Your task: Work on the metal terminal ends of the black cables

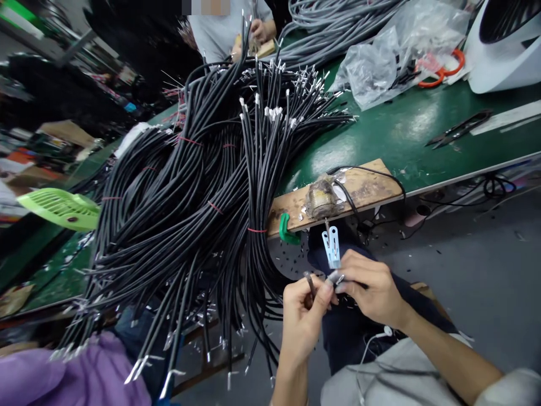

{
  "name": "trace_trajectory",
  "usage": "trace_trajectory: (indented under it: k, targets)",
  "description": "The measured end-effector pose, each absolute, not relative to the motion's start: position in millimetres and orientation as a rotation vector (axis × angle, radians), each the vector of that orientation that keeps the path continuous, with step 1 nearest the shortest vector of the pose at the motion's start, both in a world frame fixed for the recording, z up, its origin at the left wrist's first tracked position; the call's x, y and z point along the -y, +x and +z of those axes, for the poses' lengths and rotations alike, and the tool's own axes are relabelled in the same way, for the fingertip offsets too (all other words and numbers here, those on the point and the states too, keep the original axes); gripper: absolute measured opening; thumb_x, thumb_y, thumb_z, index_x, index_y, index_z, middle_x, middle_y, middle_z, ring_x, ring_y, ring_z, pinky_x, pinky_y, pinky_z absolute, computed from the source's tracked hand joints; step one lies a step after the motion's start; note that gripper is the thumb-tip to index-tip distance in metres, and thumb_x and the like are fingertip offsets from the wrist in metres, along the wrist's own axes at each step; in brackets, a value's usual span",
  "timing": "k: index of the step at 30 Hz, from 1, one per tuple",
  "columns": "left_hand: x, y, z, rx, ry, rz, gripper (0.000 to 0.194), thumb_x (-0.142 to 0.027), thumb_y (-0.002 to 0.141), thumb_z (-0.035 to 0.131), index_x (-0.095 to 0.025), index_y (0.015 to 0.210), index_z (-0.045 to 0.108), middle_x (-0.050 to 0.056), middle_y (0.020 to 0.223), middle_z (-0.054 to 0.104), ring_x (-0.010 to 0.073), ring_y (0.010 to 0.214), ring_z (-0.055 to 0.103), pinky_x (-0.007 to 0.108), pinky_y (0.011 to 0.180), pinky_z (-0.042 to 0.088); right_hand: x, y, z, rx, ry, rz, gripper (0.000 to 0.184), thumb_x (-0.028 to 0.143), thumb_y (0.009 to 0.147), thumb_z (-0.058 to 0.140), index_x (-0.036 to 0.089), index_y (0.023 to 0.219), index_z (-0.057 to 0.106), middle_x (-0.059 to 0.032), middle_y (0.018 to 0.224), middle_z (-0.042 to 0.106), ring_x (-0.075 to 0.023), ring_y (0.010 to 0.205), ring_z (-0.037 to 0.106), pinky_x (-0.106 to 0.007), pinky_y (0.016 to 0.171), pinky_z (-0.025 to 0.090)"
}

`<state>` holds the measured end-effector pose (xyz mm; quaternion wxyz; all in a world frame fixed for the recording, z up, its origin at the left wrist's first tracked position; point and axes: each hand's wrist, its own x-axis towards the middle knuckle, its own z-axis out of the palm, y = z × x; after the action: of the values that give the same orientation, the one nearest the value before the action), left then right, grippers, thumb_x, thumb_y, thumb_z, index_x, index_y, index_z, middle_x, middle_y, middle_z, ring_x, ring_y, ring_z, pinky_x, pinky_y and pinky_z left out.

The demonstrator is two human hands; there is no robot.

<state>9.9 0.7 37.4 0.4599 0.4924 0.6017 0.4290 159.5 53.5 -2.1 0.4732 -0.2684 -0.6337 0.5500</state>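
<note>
My left hand (302, 316) is closed round a short stretch of dark cable (310, 283), whose end pokes up between the fingers. Beside it, my right hand (376, 290) pinches the grey cable tip (336, 276), where a bit of silver shows. The fingertips of both hands meet there, and the rest of the cable is hidden. Just above them, a light blue clothespin (332, 248) hangs on a thin metal shaft. That shaft comes out of a tape-wrapped device (322, 198) on a wooden board (374, 189).
Black cable bundles (181, 186) tied with red bands cover the left of the green table (393, 135). A green clamp (288, 228) grips the board's edge. Snips (459, 128), orange-handled scissors (439, 73) and a plastic bag (372, 73) lie rightward. A co-worker (215, 34) sits opposite.
</note>
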Motion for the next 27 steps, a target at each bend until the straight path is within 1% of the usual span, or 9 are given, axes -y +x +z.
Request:
trace_trajectory:
  k: [2, 3, 7, 10, 12, 15, 18, 21, 27]
  targets:
    - [-1, 10, 40, -1.476, 1.301, 1.011, 0.046, -0.039, 0.091, 0.051, -0.013, 0.054, 0.058, -0.001, 0.048, 0.045, 0.0074, 0.044, 0.039, 0.021, 0.044, 0.029, -51, 157, -2, 1.516, -0.627, 1.321, 0.021, 0.029, 0.087, 0.062, 0.018, 0.071, 0.071, -0.0065, 0.067, 0.059, -0.0196, 0.068, 0.048, -0.035, 0.067, 0.039]
    - [-3, 9, 41, -1.449, 1.373, 1.001, 0.048, -0.038, 0.093, 0.049, -0.013, 0.053, 0.058, -0.001, 0.048, 0.045, 0.0079, 0.044, 0.040, 0.022, 0.045, 0.030, -50, 155, -3, 1.447, -0.594, 1.412, 0.025, 0.033, 0.086, 0.062, 0.018, 0.068, 0.069, -0.0058, 0.064, 0.058, -0.0190, 0.066, 0.048, -0.035, 0.065, 0.038]
    - [-9, 6, 44, -1.264, 1.629, 1.110, 0.040, -0.035, 0.091, 0.053, -0.014, 0.057, 0.061, 0.002, 0.051, 0.054, 0.0110, 0.050, 0.047, 0.024, 0.051, 0.034, -45, 146, -7, 0.915, -0.388, 2.071, 0.042, 0.054, 0.077, 0.065, 0.016, 0.058, 0.064, -0.0010, 0.054, 0.050, -0.0127, 0.051, 0.044, -0.026, 0.048, 0.035]
    - [-13, 7, 42, -1.224, 1.677, 1.168, 0.027, -0.030, 0.086, 0.061, -0.015, 0.064, 0.064, 0.002, 0.055, 0.058, 0.0114, 0.052, 0.049, 0.024, 0.051, 0.036, -49, 145, -10, 0.763, -0.398, 2.318, 0.038, 0.047, 0.067, 0.072, 0.014, 0.051, 0.061, 0.0032, 0.044, 0.046, -0.0071, 0.038, 0.034, -0.021, 0.036, 0.024]
    - [-13, 9, 40, -1.258, 1.705, 1.172, 0.022, -0.026, 0.084, 0.063, -0.015, 0.066, 0.063, 0.001, 0.057, 0.057, 0.0112, 0.052, 0.049, 0.023, 0.051, 0.035, -58, 148, -12, 0.810, -0.484, 2.312, 0.034, 0.039, 0.064, 0.074, 0.014, 0.047, 0.060, 0.0037, 0.040, 0.046, -0.0056, 0.034, 0.032, -0.020, 0.035, 0.021]
    - [-12, 10, 37, -1.327, 1.738, 1.189, 0.018, -0.022, 0.083, 0.063, -0.015, 0.066, 0.063, 0.001, 0.057, 0.056, 0.0113, 0.053, 0.049, 0.024, 0.052, 0.035, -80, 151, -12, 0.801, -0.656, 2.166, 0.032, 0.036, 0.064, 0.075, 0.013, 0.047, 0.061, 0.0023, 0.044, 0.052, -0.0055, 0.039, 0.039, -0.019, 0.039, 0.027]
    - [-12, 7, 35, -1.333, 1.760, 1.246, 0.018, -0.023, 0.083, 0.064, -0.015, 0.066, 0.063, 0.001, 0.057, 0.058, 0.0120, 0.054, 0.050, 0.024, 0.052, 0.037, -99, 149, -5, 0.743, -0.727, 2.061, 0.035, 0.044, 0.070, 0.074, 0.012, 0.058, 0.067, 0.0000, 0.053, 0.059, -0.0069, 0.049, 0.046, -0.020, 0.047, 0.034]
    - [-14, 4, 33, -1.328, 1.751, 1.356, 0.014, -0.023, 0.082, 0.066, -0.016, 0.070, 0.065, 0.002, 0.059, 0.061, 0.0129, 0.056, 0.052, 0.024, 0.054, 0.039, -105, 140, 5, 0.793, -0.639, 2.107, 0.042, 0.053, 0.073, 0.071, 0.011, 0.067, 0.070, -0.0014, 0.059, 0.061, -0.0088, 0.054, 0.049, -0.021, 0.052, 0.039]
    - [-22, 5, 29, -1.390, 1.675, 1.379, 0.010, -0.017, 0.081, 0.066, -0.016, 0.071, 0.065, 0.001, 0.062, 0.059, 0.0124, 0.057, 0.053, 0.023, 0.054, 0.039, -97, 129, 10, 0.621, -0.494, 2.141, 0.036, 0.048, 0.075, 0.071, 0.013, 0.071, 0.071, -0.0034, 0.063, 0.063, -0.0117, 0.056, 0.054, -0.023, 0.053, 0.045]
